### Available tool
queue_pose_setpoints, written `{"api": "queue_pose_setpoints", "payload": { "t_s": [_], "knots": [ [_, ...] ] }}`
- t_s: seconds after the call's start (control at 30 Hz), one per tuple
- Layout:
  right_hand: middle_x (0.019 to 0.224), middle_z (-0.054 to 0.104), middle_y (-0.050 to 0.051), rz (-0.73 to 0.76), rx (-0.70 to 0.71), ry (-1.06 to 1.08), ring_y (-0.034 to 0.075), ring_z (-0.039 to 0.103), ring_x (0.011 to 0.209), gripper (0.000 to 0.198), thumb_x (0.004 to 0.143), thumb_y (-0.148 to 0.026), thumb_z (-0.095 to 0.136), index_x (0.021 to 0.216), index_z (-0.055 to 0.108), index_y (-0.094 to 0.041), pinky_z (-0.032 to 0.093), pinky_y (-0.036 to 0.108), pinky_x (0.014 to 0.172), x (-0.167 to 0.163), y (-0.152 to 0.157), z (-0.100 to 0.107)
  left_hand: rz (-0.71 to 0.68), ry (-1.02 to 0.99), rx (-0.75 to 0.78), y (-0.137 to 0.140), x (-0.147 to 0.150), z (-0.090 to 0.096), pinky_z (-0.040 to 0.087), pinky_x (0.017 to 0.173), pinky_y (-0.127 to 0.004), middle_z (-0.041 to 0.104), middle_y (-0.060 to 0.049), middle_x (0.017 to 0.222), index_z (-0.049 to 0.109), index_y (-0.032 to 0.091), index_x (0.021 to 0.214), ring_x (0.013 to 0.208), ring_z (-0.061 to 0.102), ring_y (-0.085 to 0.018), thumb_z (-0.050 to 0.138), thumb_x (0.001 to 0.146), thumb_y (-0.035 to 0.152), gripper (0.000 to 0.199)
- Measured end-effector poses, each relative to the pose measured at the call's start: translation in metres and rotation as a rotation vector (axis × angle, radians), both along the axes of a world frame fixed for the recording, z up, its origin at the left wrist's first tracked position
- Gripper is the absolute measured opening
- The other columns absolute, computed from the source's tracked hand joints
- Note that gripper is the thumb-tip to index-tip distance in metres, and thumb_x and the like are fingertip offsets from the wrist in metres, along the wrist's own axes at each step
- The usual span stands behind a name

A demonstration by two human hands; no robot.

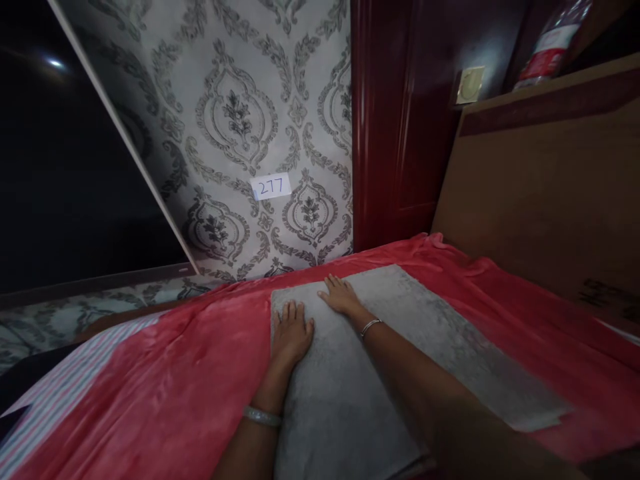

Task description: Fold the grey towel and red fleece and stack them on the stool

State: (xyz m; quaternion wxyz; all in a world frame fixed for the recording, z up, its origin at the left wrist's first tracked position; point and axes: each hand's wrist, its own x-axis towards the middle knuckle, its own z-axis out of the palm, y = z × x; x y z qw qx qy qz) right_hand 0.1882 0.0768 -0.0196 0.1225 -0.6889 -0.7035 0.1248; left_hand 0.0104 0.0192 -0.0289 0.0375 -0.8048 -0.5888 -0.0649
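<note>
A grey, plush-looking cloth (340, 393) lies spread flat on a red blanket (200, 373). Near the cloth's far left corner, my left hand (293, 333) rests palm down with its fingers spread. My right hand (341, 295) lies flat close to the cloth's far edge, a little to the right and farther away, fingers stretched out. Neither hand grips anything. My right forearm crosses over the middle of the cloth and hides part of it.
A large dark screen (75, 167) stands at the left. Patterned wallpaper bears a paper label (271, 186) reading 277. At the right, a cardboard box (550, 180) borders the blanket, with a bottle (547, 53) above it. Striped fabric (70, 383) shows at the lower left.
</note>
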Motion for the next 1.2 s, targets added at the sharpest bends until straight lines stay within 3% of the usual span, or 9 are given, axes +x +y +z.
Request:
{"api": "queue_pose_setpoints", "payload": {
  "t_s": [0.17, 0.3, 0.4, 0.53, 0.73, 0.93, 1.03, 1.1, 1.2],
  "knots": [
    [0.166, 0.015, 0.015, 0.005, -0.059, -0.007, 0.025, 0.015, 0.153, 0.07, 0.1, -0.049, 0.031, 0.158, 0.023, -0.011, 0.016, 0.044, 0.121, 0.003, -0.015, 0.018, 0.004, 0.021, -0.001, 0.001, 0.001, 0.003, 0.02, 0.119, -0.059, 0.032, -0.018, 0.16, 0.039, 0.014, 0.15, 0.15, 0.027, -0.032, 0.027, 0.098, 0.041, 0.059],
    [0.167, 0.01, 0.012, 0.138, 0.035, -0.02, 0.026, 0.008, 0.154, 0.072, 0.099, -0.056, 0.032, 0.159, 0.024, -0.017, 0.01, 0.051, 0.122, -0.004, -0.069, 0.013, 0.014, 0.041, -0.028, -0.001, 0.003, 0.009, 0.018, 0.12, -0.058, 0.03, -0.019, 0.161, 0.038, 0.011, 0.151, 0.151, 0.024, -0.032, 0.026, 0.099, 0.04, 0.061],
    [0.166, 0.016, 0.01, 0.251, 0.057, -0.003, 0.027, 0.012, 0.154, 0.073, 0.098, -0.06, 0.029, 0.158, 0.025, -0.019, 0.011, 0.051, 0.122, 0.002, -0.115, -0.002, 0.017, 0.047, -0.029, -0.001, 0.003, 0.012, 0.019, 0.12, -0.056, 0.031, -0.019, 0.161, 0.038, 0.01, 0.151, 0.151, 0.024, -0.031, 0.026, 0.098, 0.039, 0.061],
    [0.165, 0.02, 0.011, 0.12, 0.049, -0.004, 0.026, 0.015, 0.153, 0.07, 0.1, -0.055, 0.027, 0.158, 0.027, -0.015, 0.013, 0.048, 0.122, 0.033, -0.155, -0.011, 0.029, 0.059, -0.027, -0.001, 0.003, 0.015, 0.02, 0.121, -0.055, 0.031, -0.018, 0.161, 0.036, 0.01, 0.152, 0.151, 0.025, -0.031, 0.025, 0.099, 0.039, 0.061],
    [0.165, 0.022, 0.007, 0.045, 0.065, -0.071, 0.028, 0.014, 0.153, 0.064, 0.1, -0.048, 0.031, 0.157, 0.029, -0.019, 0.012, 0.052, 0.122, 0.089, -0.196, -0.014, -0.007, 0.031, -0.023, -0.002, 0.006, 0.018, 0.022, 0.118, -0.06, 0.032, -0.013, 0.161, 0.038, 0.017, 0.153, 0.149, 0.027, -0.033, 0.024, 0.1, 0.04, 0.059],
    [0.165, 0.023, 0.01, -0.207, 0.054, -0.146, 0.032, 0.018, 0.152, 0.064, 0.099, -0.044, 0.037, 0.157, 0.03, -0.019, 0.018, 0.057, 0.118, 0.148, -0.23, -0.023, -0.064, -0.052, -0.076, -0.003, 0.007, 0.024, 0.023, 0.114, -0.066, 0.028, -0.012, 0.162, 0.034, 0.022, 0.155, 0.15, 0.024, -0.038, 0.027, 0.098, 0.049, 0.063],
    [0.162, 0.031, 0.016, -0.409, 0.067, -0.099, 0.034, 0.031, 0.147, 0.064, 0.097, -0.042, 0.041, 0.155, 0.034, -0.015, 0.028, 0.054, 0.114, 0.173, -0.238, -0.027, -0.097, -0.005, -0.169, -0.017, 0.026, 0.029, 0.021, 0.114, -0.066, 0.025, -0.018, 0.163, 0.035, 0.017, 0.154, 0.149, 0.021, -0.042, 0.032, 0.096, 0.055, 0.07],
    [0.153, 0.045, 0.019, -0.473, 0.109, -0.046, 0.033, 0.045, 0.137, 0.063, 0.096, -0.037, 0.045, 0.153, 0.037, -0.013, 0.037, 0.048, 0.108, 0.187, -0.24, -0.029, -0.2, 0.027, -0.216, -0.035, 0.047, 0.026, 0.018, 0.116, -0.064, 0.023, -0.018, 0.163, 0.035, 0.018, 0.154, 0.15, 0.019, -0.041, 0.036, 0.096, 0.054, 0.069],
    [0.135, 0.062, 0.019, -0.514, 0.165, 0.051, 0.031, 0.057, 0.123, 0.061, 0.092, -0.031, 0.051, 0.15, 0.043, -0.012, 0.044, 0.041, 0.1, 0.202, -0.241, -0.03, -0.396, 0.006, -0.115, -0.065, 0.076, 0.014, 0.016, 0.118, -0.062, 0.026, -0.018, 0.162, 0.037, 0.018, 0.153, 0.151, 0.02, -0.039, 0.042, 0.096, 0.048, 0.065]
  ]
}}
